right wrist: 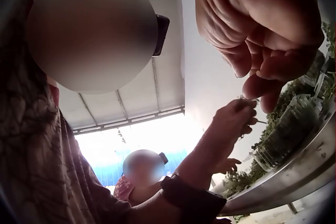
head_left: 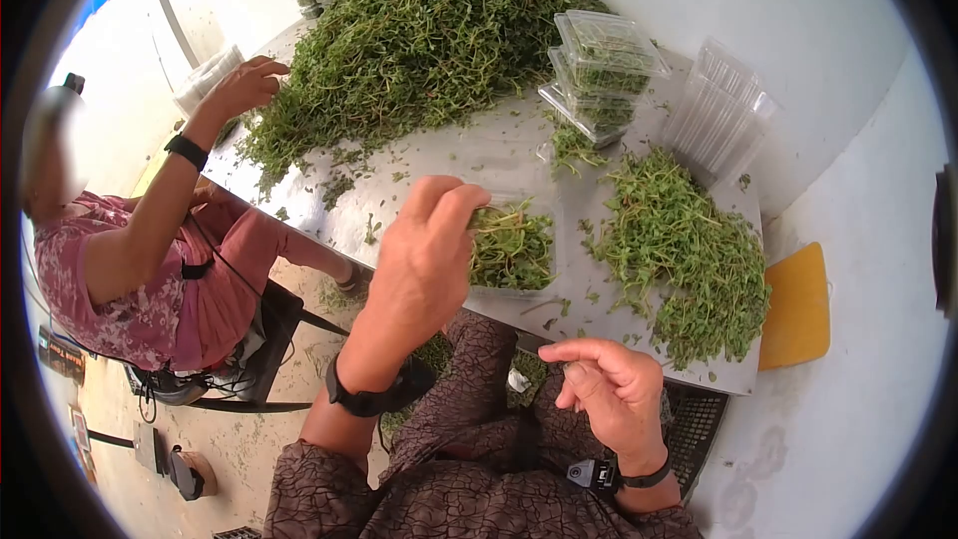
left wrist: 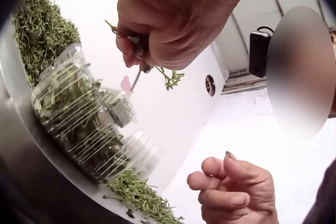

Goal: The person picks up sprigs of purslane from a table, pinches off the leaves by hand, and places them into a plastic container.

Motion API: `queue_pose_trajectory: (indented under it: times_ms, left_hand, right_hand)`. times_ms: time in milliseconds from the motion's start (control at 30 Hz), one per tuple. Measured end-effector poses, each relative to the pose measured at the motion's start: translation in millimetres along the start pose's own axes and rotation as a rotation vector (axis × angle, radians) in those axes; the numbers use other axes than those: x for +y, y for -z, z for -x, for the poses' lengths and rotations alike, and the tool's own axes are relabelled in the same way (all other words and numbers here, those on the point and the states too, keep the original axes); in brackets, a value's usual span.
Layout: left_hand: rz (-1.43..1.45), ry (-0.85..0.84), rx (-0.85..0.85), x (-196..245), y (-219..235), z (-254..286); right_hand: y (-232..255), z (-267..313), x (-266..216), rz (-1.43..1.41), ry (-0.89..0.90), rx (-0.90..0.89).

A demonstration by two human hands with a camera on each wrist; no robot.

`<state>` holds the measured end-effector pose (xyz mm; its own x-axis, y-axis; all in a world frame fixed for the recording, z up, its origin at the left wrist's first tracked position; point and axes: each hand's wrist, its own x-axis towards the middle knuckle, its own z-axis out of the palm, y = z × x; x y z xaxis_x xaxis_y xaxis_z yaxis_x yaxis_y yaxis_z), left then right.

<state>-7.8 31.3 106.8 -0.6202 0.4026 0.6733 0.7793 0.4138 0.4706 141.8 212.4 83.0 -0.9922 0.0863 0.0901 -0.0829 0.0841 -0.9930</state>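
Note:
My left hand (head_left: 424,250) is over the left side of a clear plastic box (head_left: 559,245), which holds green leafy stems (head_left: 511,248). In the left wrist view its fingers pinch a few thin stems, and a small leafy sprig (left wrist: 172,79) sticks out below them. My right hand (head_left: 614,389) is off the table's front edge, apart from the box, its fingers loosely bent and the thumb near them. Nothing shows in its grasp in the right wrist view, where the hand (right wrist: 262,24) appears large at top right.
A large heap of greens (head_left: 429,40) covers the back of the metal table (head_left: 449,150). Filled boxes (head_left: 604,70) stand stacked behind my box, beside nested empty boxes (head_left: 718,115). A smaller pile (head_left: 684,260) lies at right. Another person (head_left: 150,250) sits at left, reaching toward the heap.

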Motion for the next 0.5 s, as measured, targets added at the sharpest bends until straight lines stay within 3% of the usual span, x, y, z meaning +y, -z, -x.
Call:
queue_pose_trajectory:
  times_ms: [67, 300, 400, 467, 500]
  left_hand:
    - [-0.028, 0.074, -0.139, -5.0, -6.3, 1.4]
    - [-0.063, 0.133, -0.157, -9.4, 11.0, 14.9]
    - [0.022, 0.130, -0.093, -11.7, 17.4, 22.5]
    - [-0.007, 0.102, -0.099, -14.6, 19.5, 31.9]
    - [-0.036, 0.073, -0.109, -15.7, 20.0, 36.1]
  right_hand:
    - [2.6, -0.6, 2.2, 0.034, 0.030, -0.007]
    - [5.6, -0.8, 0.1, 0.047, 0.031, 0.046]
    - [5.6, -7.7, 0.7, 0.072, 0.108, 0.100]
    - [6.4, -16.1, 2.3, 0.312, 0.352, 0.168]
    - [6.5, -19.9, -1.7, 0.317, 0.350, 0.165]
